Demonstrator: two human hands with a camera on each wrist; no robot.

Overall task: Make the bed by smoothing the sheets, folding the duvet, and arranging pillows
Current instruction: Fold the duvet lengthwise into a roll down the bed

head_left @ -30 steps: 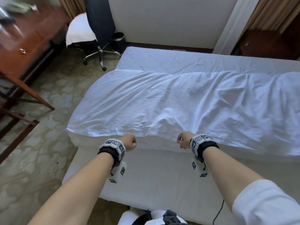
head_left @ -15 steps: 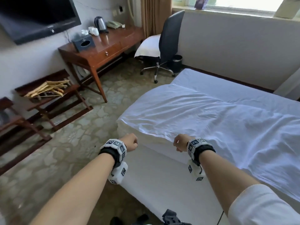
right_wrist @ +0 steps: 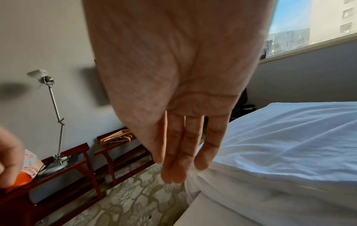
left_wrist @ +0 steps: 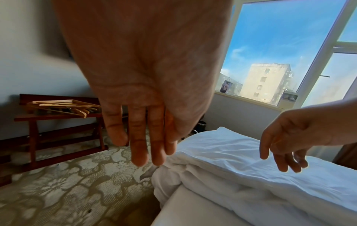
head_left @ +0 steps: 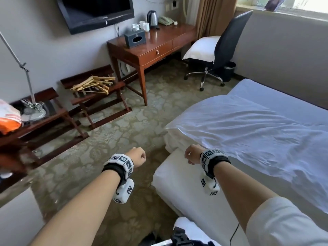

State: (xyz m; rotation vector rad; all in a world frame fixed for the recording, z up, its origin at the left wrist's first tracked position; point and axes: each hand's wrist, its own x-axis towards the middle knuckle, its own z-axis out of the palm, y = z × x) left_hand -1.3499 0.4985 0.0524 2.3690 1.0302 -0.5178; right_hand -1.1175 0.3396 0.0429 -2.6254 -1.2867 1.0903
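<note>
Right of both hands lies the white duvet (head_left: pixel 252 137), folded back across the bed (head_left: pixel 179 181) — its near corner just beyond the right hand (head_left: pixel 192 154), whose fingers hang loose and hold nothing (no contact visible). Over the carpet (head_left: pixel 113 142), the left hand (head_left: pixel 136 156) hangs loose too, apart from the bedding.

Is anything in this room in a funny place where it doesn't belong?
Yes. A white pillow sits on the desk chair instead of the bed, and wooden hangers lie piled loose on a luggage rack.
</note>
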